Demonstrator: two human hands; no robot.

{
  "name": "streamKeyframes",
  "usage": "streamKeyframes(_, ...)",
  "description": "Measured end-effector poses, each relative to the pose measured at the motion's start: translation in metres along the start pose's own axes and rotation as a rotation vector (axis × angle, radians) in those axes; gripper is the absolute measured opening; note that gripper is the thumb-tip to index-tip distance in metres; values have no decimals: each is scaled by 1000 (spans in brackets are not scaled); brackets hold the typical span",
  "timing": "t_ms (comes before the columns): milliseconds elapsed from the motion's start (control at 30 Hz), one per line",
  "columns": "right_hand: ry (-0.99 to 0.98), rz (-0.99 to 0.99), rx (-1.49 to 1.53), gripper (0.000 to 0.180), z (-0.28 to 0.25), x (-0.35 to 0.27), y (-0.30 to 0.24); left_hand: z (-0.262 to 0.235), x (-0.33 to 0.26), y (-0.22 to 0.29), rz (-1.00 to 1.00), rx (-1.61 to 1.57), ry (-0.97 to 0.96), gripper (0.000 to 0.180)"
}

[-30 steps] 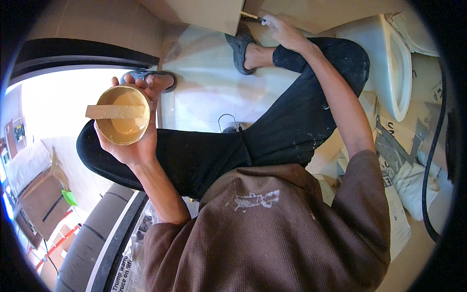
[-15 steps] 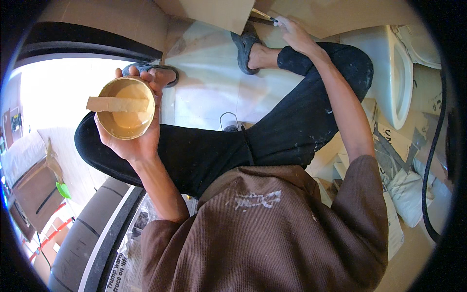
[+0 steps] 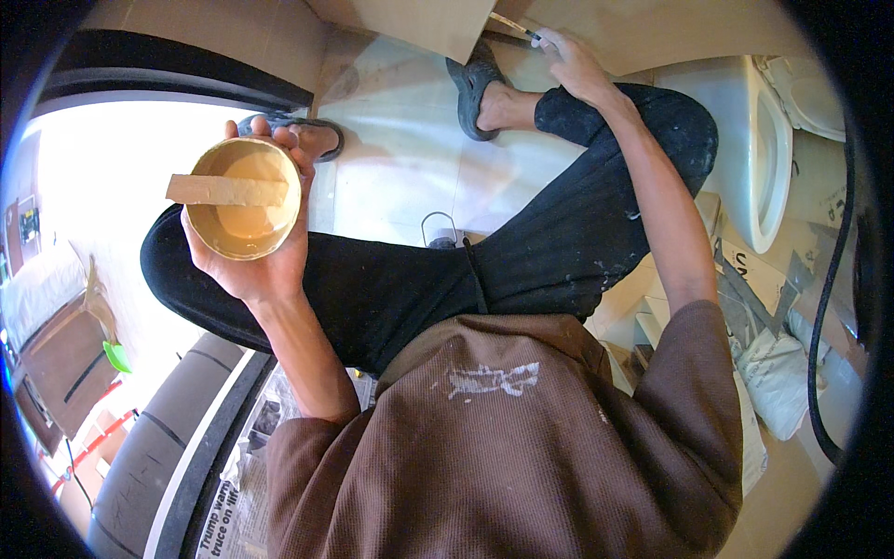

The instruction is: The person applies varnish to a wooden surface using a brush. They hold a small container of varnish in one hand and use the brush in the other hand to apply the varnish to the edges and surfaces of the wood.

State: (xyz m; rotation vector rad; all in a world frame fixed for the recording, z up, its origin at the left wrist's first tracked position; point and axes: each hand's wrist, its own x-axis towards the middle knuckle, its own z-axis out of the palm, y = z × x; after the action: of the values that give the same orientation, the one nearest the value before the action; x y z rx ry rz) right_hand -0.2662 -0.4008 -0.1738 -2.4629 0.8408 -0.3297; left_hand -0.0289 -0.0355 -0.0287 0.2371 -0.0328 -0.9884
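Observation:
My left hand (image 3: 265, 275) cups a round tub (image 3: 221, 156) from below, its fingers wrapped round the far side. Tan paint (image 3: 250, 224) lies inside the tub. A flat tan strip (image 3: 226, 191) rests across the opening, one end sticking out past the left rim. At the top, my right hand (image 3: 575, 67) pinches a thin paintbrush (image 3: 514, 28) by its dark handle. The brush points up and left, close to the edge between two tan panels (image 3: 652, 33). Whether its tip touches a panel, I cannot tell.
A white toilet (image 3: 768, 168) stands at the right, beside a black hose or cable (image 3: 827, 307). Cardboard and a pale bag (image 3: 782, 382) lie near it. A small grey object with a wire loop (image 3: 442, 233) sits between my legs. Newspaper (image 3: 244, 503) lies lower left, next to a dark-edged ledge.
The brush and my right hand have shifted slightly right and down. The tub in my left hand sits a little higher, and the whole view has moved slightly.

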Motion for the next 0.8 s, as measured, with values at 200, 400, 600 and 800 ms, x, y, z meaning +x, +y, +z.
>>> streamKeyframes(200, -36, 30, -6, 26, -5, 3, -7, -6, 0, 2, -37, -42, -58, 76)
streamKeyframes(400, -21, -12, 1, 27, -10, 2, -13, -8, -1, 3, -24, -12, -55, 77)
streamKeyframes(600, -4, -8, -6, 27, -11, 1, -3, -9, 1, 2, -20, -11, -56, 77)
streamKeyframes(800, 31, -4, 22, 27, -12, 3, -12, -9, 1, 1, -38, -37, -79, 78)
